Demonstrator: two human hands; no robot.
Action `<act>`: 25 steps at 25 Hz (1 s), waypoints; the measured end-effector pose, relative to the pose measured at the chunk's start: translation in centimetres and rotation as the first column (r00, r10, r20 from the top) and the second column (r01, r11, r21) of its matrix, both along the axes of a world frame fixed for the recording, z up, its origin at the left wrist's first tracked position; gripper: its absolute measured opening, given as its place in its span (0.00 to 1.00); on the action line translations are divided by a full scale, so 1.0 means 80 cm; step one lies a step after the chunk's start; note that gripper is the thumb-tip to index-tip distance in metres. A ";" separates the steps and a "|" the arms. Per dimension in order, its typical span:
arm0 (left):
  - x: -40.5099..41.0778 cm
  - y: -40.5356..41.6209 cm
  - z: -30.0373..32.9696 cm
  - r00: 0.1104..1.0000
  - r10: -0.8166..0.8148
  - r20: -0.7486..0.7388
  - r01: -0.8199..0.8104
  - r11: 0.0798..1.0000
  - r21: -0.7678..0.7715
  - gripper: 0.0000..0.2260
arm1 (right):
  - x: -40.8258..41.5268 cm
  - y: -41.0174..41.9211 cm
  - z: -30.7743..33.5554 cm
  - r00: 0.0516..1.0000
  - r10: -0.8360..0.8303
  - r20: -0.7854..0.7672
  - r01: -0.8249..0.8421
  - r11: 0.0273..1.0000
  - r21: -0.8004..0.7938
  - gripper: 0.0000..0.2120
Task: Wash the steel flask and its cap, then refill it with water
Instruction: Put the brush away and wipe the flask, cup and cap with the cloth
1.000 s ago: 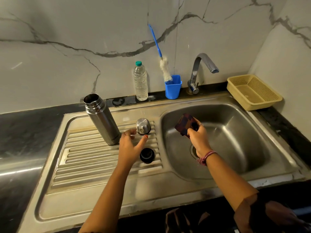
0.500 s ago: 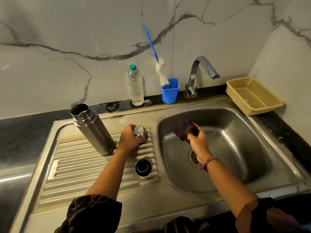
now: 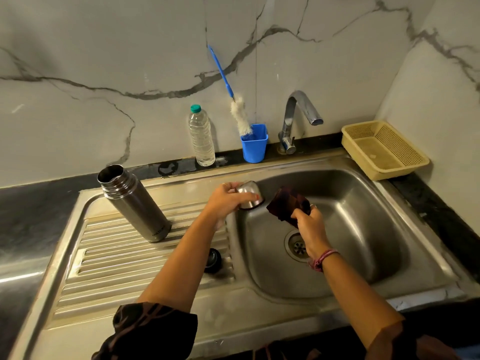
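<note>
While washing had barely begun: tap point(image 3: 301, 118) ran dry
Left hand point(image 3: 224, 201): gripped steel cap point(image 3: 250, 194) at basin's left rim
Right hand point(image 3: 310, 224): clutched dark scrubber point(image 3: 288, 205)
Flask point(image 3: 133, 203): open, upright on drainboard point(image 3: 109, 255), unwashed, unfilled

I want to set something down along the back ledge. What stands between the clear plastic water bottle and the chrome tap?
Head view: only the blue plastic cup holding a blue-handled bottle brush.

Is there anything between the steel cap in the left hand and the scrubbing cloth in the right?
Nothing visible. The left hand holds the steel cap over the basin's left edge; the dark cloth in the right hand is just beside it, only open air between.
</note>
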State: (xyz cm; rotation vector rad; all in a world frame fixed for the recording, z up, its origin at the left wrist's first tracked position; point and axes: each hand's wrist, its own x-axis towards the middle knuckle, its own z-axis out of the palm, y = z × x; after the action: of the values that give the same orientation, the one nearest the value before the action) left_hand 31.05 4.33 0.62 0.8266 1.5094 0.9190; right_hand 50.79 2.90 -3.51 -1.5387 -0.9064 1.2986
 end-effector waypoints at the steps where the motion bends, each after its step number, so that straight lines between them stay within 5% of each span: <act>1: 0.016 -0.003 0.008 0.985 0.044 0.170 -0.033 0.997 -0.065 0.23 | 0.007 -0.002 0.005 1.000 0.001 -0.013 -0.001 1.000 0.005 0.11; 4: 0.060 -0.012 0.013 0.891 0.165 0.424 -0.076 0.972 -0.221 0.17 | 0.031 -0.006 0.022 1.000 -0.006 -0.023 0.007 0.999 0.054 0.08; 11: 0.134 -0.038 0.007 0.758 0.275 0.591 -0.163 0.958 -0.236 0.15 | 0.077 -0.002 0.063 0.980 0.192 0.045 -0.197 0.951 0.238 0.17; 15: 0.157 -0.040 0.015 0.720 0.316 0.619 -0.248 0.949 -0.196 0.11 | 0.086 -0.004 0.068 0.839 0.406 0.363 -0.523 0.787 0.328 0.27; 18: 0.165 -0.044 0.020 0.694 0.335 0.638 -0.283 0.941 -0.186 0.09 | 0.086 -0.001 0.060 0.688 0.333 0.644 -0.669 0.635 0.386 0.30; 23: 0.165 -0.050 0.024 0.673 0.297 0.677 -0.268 0.952 -0.151 0.17 | 0.091 0.005 0.069 0.819 0.373 0.436 -0.540 0.759 0.363 0.31; 25: 0.166 -0.049 0.025 0.661 0.286 0.694 -0.279 0.952 -0.127 0.19 | 0.090 0.003 0.071 0.803 0.306 0.511 -0.532 0.753 0.386 0.34</act>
State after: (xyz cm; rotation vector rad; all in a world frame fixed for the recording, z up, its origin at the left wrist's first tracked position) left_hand 44.37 0.44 2.64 0.1534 0.9502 1.2783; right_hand 57.96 3.12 2.13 -1.2167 -1.8227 0.9008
